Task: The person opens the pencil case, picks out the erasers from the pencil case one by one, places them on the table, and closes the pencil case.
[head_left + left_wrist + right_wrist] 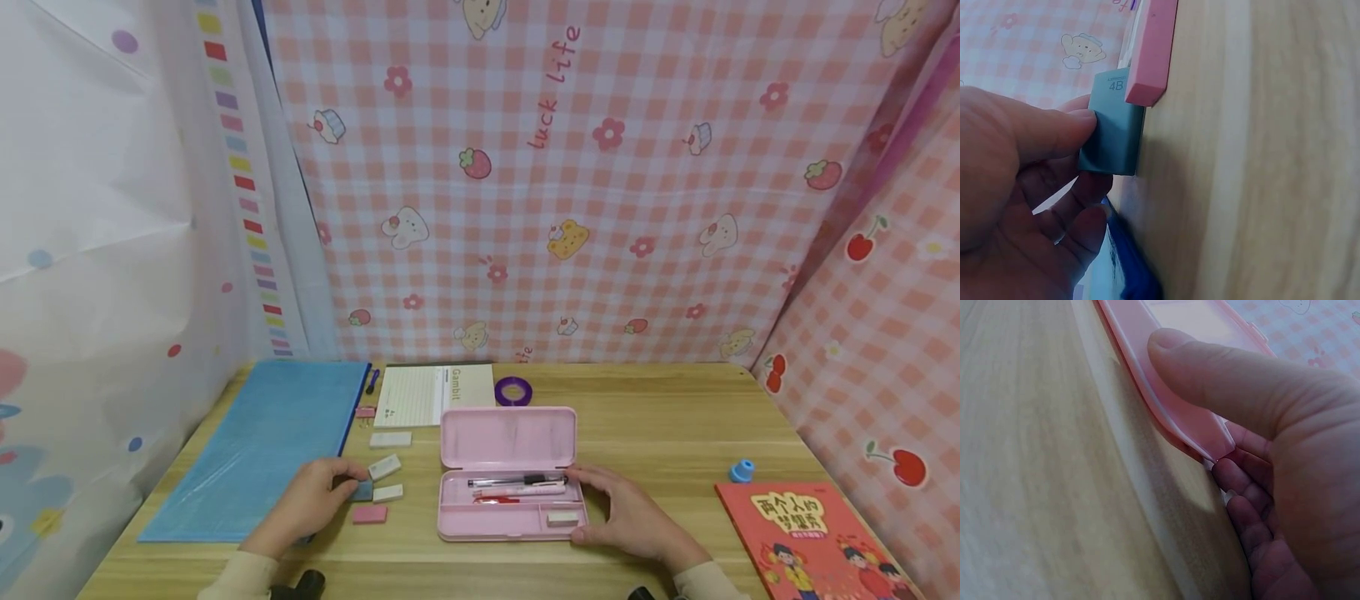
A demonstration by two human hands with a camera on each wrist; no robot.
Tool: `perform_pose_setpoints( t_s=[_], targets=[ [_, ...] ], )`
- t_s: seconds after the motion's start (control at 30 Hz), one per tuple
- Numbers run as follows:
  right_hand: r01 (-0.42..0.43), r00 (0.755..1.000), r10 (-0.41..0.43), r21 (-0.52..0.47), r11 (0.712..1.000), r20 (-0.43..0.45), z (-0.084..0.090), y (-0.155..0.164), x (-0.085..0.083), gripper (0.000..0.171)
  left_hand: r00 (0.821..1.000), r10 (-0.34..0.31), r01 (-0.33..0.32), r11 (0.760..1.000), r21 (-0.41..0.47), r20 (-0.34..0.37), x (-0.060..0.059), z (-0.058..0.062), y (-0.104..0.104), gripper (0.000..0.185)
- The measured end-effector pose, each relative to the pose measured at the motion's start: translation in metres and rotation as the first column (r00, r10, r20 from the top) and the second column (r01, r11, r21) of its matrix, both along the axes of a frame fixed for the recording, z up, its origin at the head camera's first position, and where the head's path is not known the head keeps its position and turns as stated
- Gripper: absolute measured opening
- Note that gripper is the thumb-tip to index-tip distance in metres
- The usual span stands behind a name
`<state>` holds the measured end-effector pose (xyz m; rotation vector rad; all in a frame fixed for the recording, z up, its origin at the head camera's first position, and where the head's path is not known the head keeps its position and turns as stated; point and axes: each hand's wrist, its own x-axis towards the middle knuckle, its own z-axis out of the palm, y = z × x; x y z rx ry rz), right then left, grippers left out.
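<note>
Blue eraser (pixel 1113 125), marked 4B, sits on the table (pixel 675 425) beside the pink eraser (pixel 370 514), left of the open pencil case (pixel 510 487). I see my left hand (pixel 311 500) pinching it between thumb and fingers. My right hand (pixel 630 517) clasps the case's right end, thumb on its rim.

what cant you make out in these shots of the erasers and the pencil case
- Blue-grey eraser: head view, the left hand covers most of it; the small print above "4B" in the left wrist view is too tiny to read.
- Pencil case: right wrist view shows only its edge; the right hand hides the rest.
- Pens in the case: head view, too small to tell brands or count surely.
- Red book: cut off by the bottom edge.
</note>
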<state>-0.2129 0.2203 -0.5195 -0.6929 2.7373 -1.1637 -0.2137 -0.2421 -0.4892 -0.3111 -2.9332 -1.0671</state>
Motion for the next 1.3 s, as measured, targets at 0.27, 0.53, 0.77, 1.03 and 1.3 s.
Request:
perform_pose_setpoints(
  t_s=[0.27,0.53,0.77,1.03,1.3],
  targets=[
    [0.002,1.0,-0.002,0.005,1.0,0.002,0.0001,0.0002,0.0001,0.084,1.0,0.024,-0.024,1.0,0.002,0.005,-0.0009,-0.0002,0.0027,0.022],
    [0.003,1.0,-0.003,0.006,1.0,-0.001,-0.0011,0.0006,-0.0004,0.084,0.999,0.032,-0.033,0.999,-0.028,-0.027,-0.0015,-0.0044,0.0026,0.021],
    [0.005,1.0,-0.005,0.013,1.0,0.0,-0.0018,0.0007,-0.001,0.084,0.999,0.027,-0.028,0.999,-0.041,-0.033,-0.0019,-0.006,0.0018,0.02],
    [0.009,1.0,-0.009,0.008,1.0,0.011,0.0003,-0.0001,-0.0003,0.084,0.999,0.018,-0.019,0.999,-0.05,-0.034,-0.0013,-0.0052,0.0023,0.019],
    [0.009,1.0,-0.01,0.003,1.0,0.016,0.0025,-0.0004,0.0007,0.083,1.0,0.011,-0.012,0.999,-0.05,-0.029,-0.0003,-0.0046,0.0018,0.018]
  ],
)
